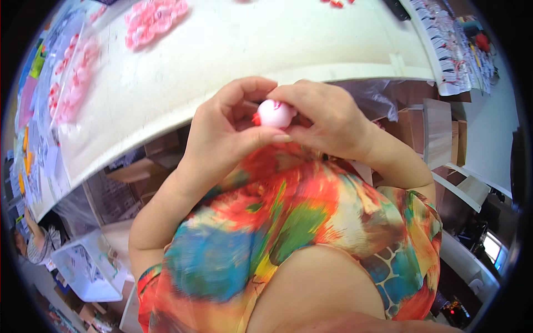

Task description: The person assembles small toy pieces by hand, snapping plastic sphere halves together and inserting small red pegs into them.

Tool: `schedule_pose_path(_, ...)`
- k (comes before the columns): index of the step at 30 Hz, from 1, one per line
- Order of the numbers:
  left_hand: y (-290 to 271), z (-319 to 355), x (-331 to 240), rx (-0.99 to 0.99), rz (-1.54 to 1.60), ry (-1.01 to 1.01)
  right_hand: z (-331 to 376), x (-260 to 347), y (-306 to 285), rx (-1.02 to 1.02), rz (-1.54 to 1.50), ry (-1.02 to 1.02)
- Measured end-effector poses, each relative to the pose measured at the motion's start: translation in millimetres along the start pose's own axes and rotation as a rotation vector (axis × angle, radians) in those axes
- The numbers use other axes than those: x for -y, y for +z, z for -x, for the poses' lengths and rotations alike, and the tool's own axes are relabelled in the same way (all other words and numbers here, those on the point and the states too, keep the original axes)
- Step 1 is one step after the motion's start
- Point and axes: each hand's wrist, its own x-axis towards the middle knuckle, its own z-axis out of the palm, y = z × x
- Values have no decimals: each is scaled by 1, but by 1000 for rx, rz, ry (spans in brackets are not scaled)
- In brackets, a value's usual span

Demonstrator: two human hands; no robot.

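Both hands meet over the table's near edge around a small round pink toy (276, 114) with a red bit on its left side and a dark red mark on top. My left hand (222, 119) grips it from the left, thumb stretched along its lower side. From the other side my right hand (327, 114) closes on it, with fingers bent over its top and right. The fingers cover part of the toy, so its full shape does not show.
On the white table (261, 44) lies a cluster of pink pieces (155, 22). A clear plastic bag (75, 83) of pink and red pieces is at the left. Small red pieces (336, 3) lie far off. Cardboard boxes (408, 125) stand below; a person (41, 241) is at far left.
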Motion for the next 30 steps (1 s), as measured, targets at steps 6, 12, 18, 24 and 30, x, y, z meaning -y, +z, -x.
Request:
schedule_pose_path(6, -21, -12, -19, -145, 205, -77, -38, -22, -41, -13, 18, 261)
schedule_pose_path(12, -50, -28, -18, -203, 472, -66, -82, -96, -81, -20, 263, 358)
schedule_pose_path(18, -58, -41, -19, -203, 560, -64, -119, -126, -52, 132, 460, 3)
schedule_pose_path(24, -67, -49, -12, -134, 723, -42, -125, -126, -48, 287, 508, 84)
schedule_pose_path(30, -71, -54, -2, -141, 802, -91, -135, -99, -35, -4, -403, 395)
